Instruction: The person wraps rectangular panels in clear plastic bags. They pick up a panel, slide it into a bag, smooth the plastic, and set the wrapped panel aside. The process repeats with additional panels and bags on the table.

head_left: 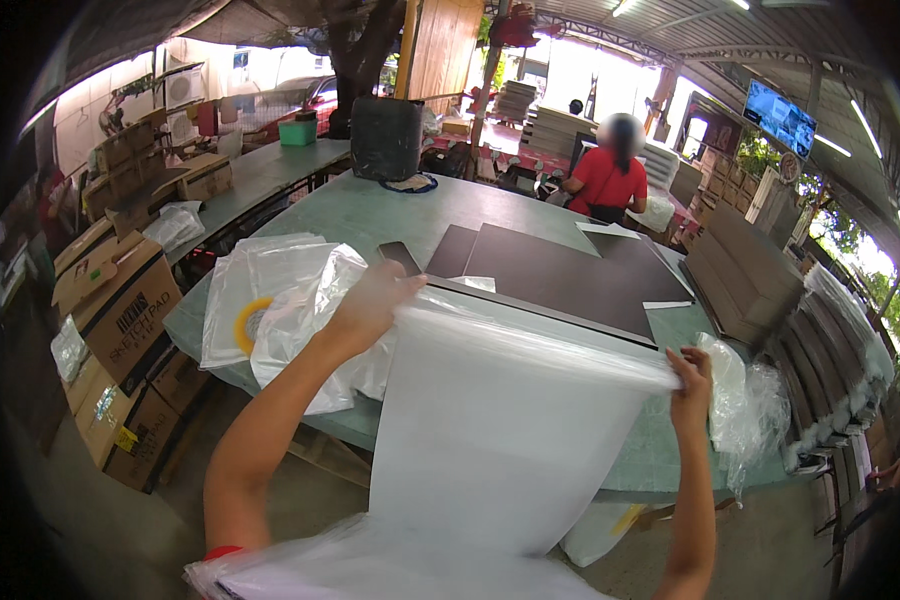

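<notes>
My left hand (370,305) grips the top left corner of a large clear plastic bag (500,430) with a white sheet inside it. My right hand (692,385) pinches the bag's top right corner. The bag hangs down in front of me, from the green table's near edge toward my body. Just beyond its top edge lie dark brown boards (560,275) flat on the green table (390,215).
A pile of clear plastic bags (270,290) with a yellow tape roll (250,318) lies on the table at left. More crumpled plastic (745,400) hangs at the right corner. Cardboard boxes (120,310) stand left; stacked boards (750,270) right. A person in red (608,180) stands beyond.
</notes>
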A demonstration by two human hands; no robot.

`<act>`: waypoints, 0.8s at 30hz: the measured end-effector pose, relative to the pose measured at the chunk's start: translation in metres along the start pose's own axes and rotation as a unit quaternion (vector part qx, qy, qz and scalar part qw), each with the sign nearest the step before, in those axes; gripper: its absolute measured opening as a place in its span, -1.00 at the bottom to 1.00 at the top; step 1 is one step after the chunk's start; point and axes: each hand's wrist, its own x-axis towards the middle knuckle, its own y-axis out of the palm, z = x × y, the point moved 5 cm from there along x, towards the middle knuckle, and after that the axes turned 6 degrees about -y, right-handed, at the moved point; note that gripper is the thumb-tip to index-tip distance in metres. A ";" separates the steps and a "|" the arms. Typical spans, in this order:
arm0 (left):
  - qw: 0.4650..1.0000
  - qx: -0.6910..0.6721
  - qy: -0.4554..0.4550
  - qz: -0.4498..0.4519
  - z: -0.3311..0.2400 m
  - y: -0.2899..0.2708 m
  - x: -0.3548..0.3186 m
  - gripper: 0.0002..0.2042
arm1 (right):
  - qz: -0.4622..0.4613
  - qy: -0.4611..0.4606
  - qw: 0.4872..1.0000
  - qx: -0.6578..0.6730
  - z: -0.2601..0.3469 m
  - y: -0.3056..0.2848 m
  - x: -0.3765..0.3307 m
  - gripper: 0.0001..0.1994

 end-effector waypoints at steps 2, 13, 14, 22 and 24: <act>0.993 -0.111 -0.037 0.029 0.008 -0.012 0.003 -0.51 | 0.010 0.045 0.991 0.128 -0.001 -0.022 -0.005 -0.48; 0.523 -0.564 -0.518 0.374 0.048 0.102 -0.249 -0.71 | 0.248 0.521 0.627 0.524 0.003 0.073 -0.236 -0.53; 0.527 -0.513 -0.518 0.436 0.045 0.120 -0.285 -0.75 | 0.326 0.535 0.621 0.471 -0.017 0.088 -0.302 -0.44; 0.447 -0.433 -0.627 0.468 0.024 0.182 -0.436 -0.80 | 0.457 0.535 0.632 0.325 0.006 0.148 -0.358 -0.41; 0.547 -0.374 -0.590 0.461 0.028 0.191 -0.437 -0.79 | 0.471 0.514 0.644 0.315 0.009 0.150 -0.347 -0.40</act>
